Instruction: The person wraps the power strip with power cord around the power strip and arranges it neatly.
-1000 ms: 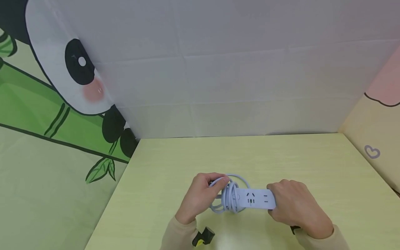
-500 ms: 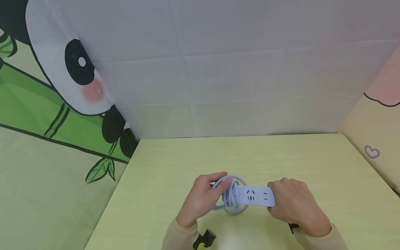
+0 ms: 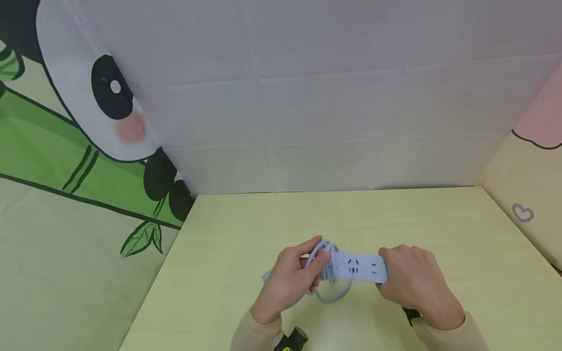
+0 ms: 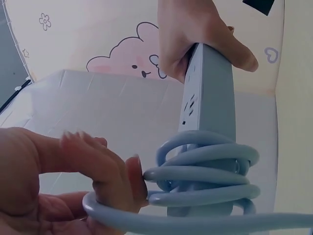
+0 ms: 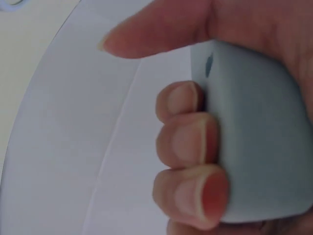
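Observation:
A white power strip is held above the table, its socket face turned up toward the head camera. My right hand grips its right end, with several fingers curled over the edge in the right wrist view. Pale cord is wound in several turns around the strip's other end. There my left hand holds the cord, and in the left wrist view one strand passes across its curled fingers. A loose loop hangs below the strip. Left of the hand a small pale piece sticks out, mostly hidden.
The pale yellow table lies under both hands. A white sheet stands behind it, with cartoon-printed panels at the sides. A black device sits at the left wrist, a dark band at the right.
My left hand has shifted slightly right along the wound cord. The strip's left end has risen, a looser loop now hangs below it, and the pale piece has appeared left of the hand.

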Motion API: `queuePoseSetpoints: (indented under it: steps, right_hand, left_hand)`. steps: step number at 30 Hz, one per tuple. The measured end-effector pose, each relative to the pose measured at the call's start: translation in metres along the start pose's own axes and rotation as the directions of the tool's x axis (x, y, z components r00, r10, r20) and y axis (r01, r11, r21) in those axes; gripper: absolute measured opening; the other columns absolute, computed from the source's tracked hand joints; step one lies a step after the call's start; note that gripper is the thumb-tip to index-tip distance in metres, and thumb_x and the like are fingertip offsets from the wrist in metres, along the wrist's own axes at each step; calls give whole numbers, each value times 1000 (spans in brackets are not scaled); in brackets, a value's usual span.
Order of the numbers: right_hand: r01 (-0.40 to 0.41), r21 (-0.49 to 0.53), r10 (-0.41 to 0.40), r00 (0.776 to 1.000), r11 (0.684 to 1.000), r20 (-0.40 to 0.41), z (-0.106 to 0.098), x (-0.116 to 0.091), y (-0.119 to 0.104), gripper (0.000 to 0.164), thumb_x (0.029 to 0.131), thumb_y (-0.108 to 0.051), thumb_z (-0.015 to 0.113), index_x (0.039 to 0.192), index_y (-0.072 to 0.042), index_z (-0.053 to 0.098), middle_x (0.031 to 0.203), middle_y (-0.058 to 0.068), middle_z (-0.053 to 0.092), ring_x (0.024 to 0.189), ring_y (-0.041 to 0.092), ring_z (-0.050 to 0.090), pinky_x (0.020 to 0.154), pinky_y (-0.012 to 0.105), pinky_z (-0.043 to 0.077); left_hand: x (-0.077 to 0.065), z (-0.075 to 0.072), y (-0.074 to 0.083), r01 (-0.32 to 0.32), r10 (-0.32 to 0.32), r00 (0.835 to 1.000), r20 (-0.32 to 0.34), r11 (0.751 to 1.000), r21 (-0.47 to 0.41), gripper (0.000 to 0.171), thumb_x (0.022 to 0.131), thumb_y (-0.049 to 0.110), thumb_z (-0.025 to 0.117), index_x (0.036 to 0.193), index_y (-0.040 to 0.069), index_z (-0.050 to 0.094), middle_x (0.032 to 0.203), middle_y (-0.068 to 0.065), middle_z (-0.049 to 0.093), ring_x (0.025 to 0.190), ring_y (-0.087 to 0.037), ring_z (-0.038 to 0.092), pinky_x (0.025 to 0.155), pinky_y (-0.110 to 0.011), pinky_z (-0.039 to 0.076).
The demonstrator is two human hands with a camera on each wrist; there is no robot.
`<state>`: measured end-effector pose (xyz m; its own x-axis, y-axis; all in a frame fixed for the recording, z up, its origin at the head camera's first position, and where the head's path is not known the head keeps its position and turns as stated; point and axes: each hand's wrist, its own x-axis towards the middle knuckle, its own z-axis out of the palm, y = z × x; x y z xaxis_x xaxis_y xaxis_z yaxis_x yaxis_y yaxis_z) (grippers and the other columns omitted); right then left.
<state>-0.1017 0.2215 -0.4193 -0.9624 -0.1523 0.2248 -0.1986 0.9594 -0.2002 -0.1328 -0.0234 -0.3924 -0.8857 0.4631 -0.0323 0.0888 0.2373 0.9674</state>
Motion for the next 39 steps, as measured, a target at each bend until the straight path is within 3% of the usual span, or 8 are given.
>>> queuePoseSetpoints:
  steps: [6,10,19,26,31,39]
  right_hand:
    - [11,-19,-13,994,1000,-112,3,3,0,27,65,-12,75,65,-16,49,54,-4,41,46,13,35,41,27,28]
    - [12,-24,-16,986,1000,-165,5,5,2,28,66,-13,76,65,-16,48,53,-5,41,46,13,34,41,27,27]
    - [-11,-10,9,977,1000,-215,6,8,9,27,63,-14,77,66,-15,50,53,-4,45,45,14,36,40,28,28]
    - [-40,5,40,965,999,-261,5,10,11,23,61,-12,74,66,-15,52,53,-3,46,43,16,35,40,29,27]
    - [-57,25,62,957,998,-282,6,11,13,23,61,-12,74,67,-14,52,52,-3,43,43,16,33,40,29,26]
    - [-61,50,77,906,997,-417,8,13,15,21,58,-11,75,67,-11,56,51,-3,44,42,13,29,38,28,23]
  left_hand:
    - [-1,0,1,-38,37,999,-23,999,-39,54,102,24,63,150,6,46,90,-12,69,59,-10,54,59,-20,52]
    - [-1,0,3,-68,66,997,-38,996,-59,54,102,21,63,151,6,46,104,-16,72,63,-10,59,64,-23,57]
    - [0,4,3,-121,119,992,-29,988,-92,54,105,15,56,154,3,38,106,-25,69,74,-9,66,73,-23,60]
    - [0,7,2,-164,162,986,-31,984,-67,52,106,18,54,155,9,39,109,-15,72,87,-16,73,84,-28,60]
    - [-1,9,3,-189,188,982,-18,978,-84,52,106,18,54,154,7,38,112,-15,72,94,-27,74,89,-31,60]
    - [-3,11,4,-237,236,971,-31,971,-36,48,106,21,56,150,8,45,117,-9,75,100,-24,75,98,-26,55]
